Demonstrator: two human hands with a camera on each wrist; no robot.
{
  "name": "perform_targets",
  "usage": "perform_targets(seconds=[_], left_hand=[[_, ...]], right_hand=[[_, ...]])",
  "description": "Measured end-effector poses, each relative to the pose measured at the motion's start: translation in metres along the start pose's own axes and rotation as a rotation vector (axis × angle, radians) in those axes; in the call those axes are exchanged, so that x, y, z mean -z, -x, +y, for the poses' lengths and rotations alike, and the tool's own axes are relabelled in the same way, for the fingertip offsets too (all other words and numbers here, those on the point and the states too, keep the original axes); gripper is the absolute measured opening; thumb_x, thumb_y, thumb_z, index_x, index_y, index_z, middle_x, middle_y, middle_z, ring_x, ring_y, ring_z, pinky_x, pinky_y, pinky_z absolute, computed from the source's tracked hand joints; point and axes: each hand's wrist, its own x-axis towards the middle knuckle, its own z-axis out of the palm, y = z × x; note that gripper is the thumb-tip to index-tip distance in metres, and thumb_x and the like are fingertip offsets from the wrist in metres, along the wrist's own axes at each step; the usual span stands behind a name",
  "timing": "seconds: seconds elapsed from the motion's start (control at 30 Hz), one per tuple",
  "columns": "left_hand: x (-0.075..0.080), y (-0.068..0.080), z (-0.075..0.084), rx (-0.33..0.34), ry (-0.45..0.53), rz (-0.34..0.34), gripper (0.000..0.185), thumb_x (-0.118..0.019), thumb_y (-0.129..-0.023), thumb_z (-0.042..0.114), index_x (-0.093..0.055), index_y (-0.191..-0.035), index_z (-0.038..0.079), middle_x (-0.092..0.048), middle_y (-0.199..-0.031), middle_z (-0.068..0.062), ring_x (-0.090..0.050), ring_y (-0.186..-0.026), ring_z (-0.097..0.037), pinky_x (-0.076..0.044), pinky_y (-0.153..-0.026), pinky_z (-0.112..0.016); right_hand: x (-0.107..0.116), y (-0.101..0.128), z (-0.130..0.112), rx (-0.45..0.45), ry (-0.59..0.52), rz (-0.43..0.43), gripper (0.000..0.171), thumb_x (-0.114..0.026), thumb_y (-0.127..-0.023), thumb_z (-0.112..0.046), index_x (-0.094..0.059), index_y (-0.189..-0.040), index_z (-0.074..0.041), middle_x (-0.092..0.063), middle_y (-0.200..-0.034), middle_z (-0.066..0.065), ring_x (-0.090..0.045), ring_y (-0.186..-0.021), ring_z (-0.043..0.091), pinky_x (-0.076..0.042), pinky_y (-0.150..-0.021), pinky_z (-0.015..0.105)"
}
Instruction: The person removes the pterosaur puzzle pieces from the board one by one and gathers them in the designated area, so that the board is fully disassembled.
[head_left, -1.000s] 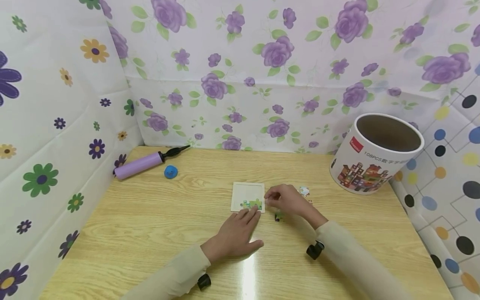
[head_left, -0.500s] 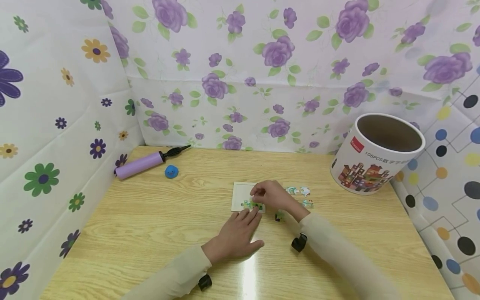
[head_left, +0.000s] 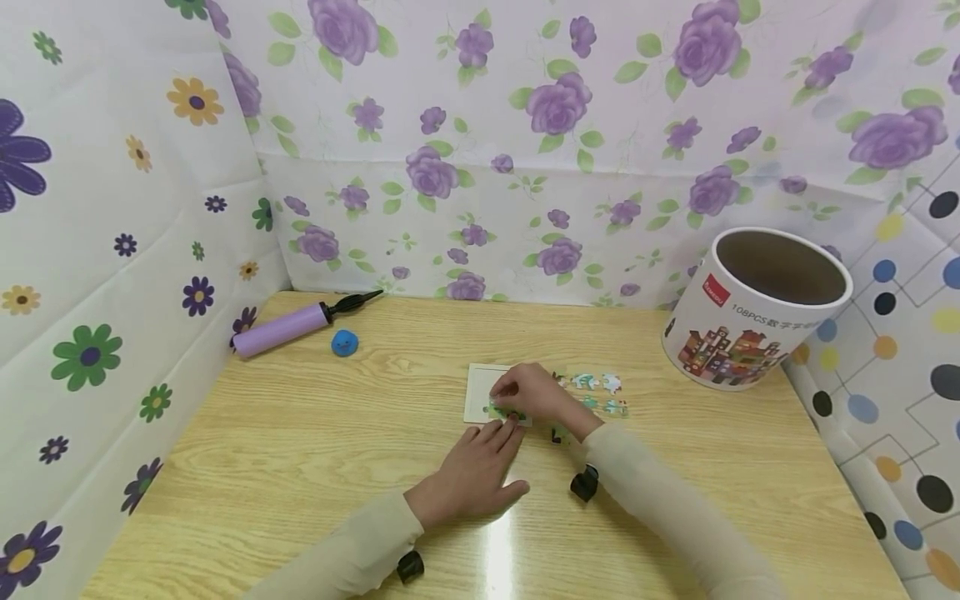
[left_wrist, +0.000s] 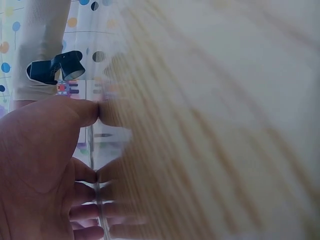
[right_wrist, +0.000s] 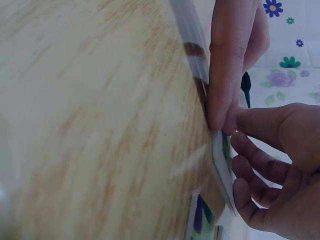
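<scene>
The right hand (head_left: 534, 392) pinched a puzzle piece (head_left: 512, 411) over the puzzle board (head_left: 480, 385); the left hand (head_left: 472, 471), fingers straight, steadied the board; next, probably seating the piece.

Puzzle piece (head_left: 512, 410) under right hand (head_left: 536, 392), grip too small to tell

Head view looks down over the table (head_left: 300, 467); both wrist views skim it close, sharing the board (head_left: 480, 385)

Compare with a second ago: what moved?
The right hand moved left from beside the puzzle tray to over it, uncovering loose pieces to its right. The left hand stayed flat at the tray's near edge; pump and tub unchanged.
</scene>
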Motion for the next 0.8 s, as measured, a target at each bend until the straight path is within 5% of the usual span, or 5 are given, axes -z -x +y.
perform_targets(seconds=[0.37,0.57,0.8], left_hand=[[-0.0014,-0.0010,-0.0004,-0.003,0.022,0.002,0.077,-0.038,-0.106,0.059,-0.029,-0.162,0.006,-0.029,-0.167,-0.011,-0.032,-0.152,-0.026,-0.039,-0.111,-0.044],[-0.0011,-0.0011,-0.0004,0.000,-0.001,0.005,0.077,-0.037,-0.105,0.060,-0.031,-0.161,0.007,-0.031,-0.166,-0.010,-0.033,-0.151,-0.025,-0.039,-0.108,-0.043],[0.0017,-0.0017,-0.0005,0.002,0.014,-0.001,0.077,-0.039,-0.104,0.061,-0.033,-0.160,0.007,-0.034,-0.165,-0.011,-0.033,-0.150,-0.026,-0.037,-0.111,-0.045]], right_hand=[[-0.0045,-0.0003,-0.0043,0.008,0.030,-0.012,0.008,-0.075,-0.094,-0.015,-0.081,-0.099,-0.014,-0.075,-0.087,-0.006,-0.065,-0.073,0.004,-0.057,-0.075,0.031],[-0.0043,0.0014,-0.0051,-0.038,-0.075,-0.013,0.003,-0.072,-0.097,-0.015,-0.075,-0.098,-0.014,-0.070,-0.082,-0.006,-0.066,-0.065,0.011,-0.055,-0.072,0.032],[0.0033,0.0040,-0.0025,0.006,-0.086,0.048,0.005,-0.071,-0.098,-0.016,-0.075,-0.099,-0.018,-0.070,-0.090,-0.009,-0.064,-0.081,0.008,-0.055,-0.075,0.031]])
